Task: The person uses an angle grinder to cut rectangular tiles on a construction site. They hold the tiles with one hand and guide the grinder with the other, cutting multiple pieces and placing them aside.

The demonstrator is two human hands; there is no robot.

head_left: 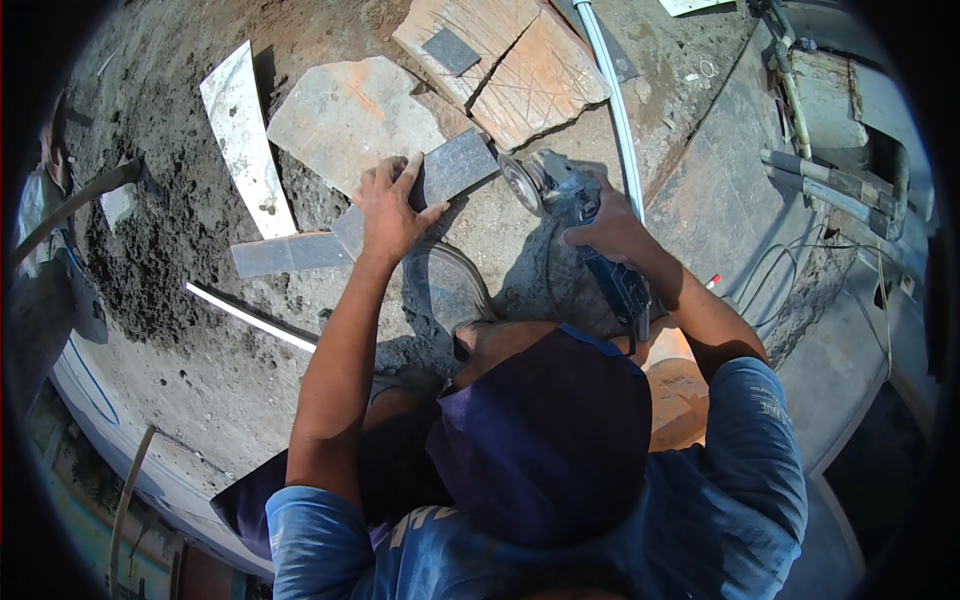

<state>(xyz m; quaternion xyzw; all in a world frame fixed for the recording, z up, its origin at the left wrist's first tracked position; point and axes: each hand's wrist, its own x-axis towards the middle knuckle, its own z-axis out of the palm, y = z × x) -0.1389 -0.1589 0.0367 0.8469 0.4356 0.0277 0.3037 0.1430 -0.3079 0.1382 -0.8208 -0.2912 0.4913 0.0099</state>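
My left hand [385, 205] is laid across a dark grey tile strip [458, 165], fingers at its far edge and thumb at the near edge, holding it. The strip lies tilted on the ground, its right end pointing up and to the right. In my right hand [615, 235] is a blue-and-black angle grinder [570, 190], gripped round its body. The grinder's disc [521, 184] faces left, close to the right end of the strip; whether they touch I cannot tell. Another grey strip [290, 254] lies left of my left hand.
Flat stone slabs [350, 110] and a cracked orange slab [540, 80] with a small dark tile [451, 51] lie beyond. A white marbled strip [245, 140] rests on loose dirt at the left. A pale pipe [615, 100] runs along the right, near thin cables [790, 270].
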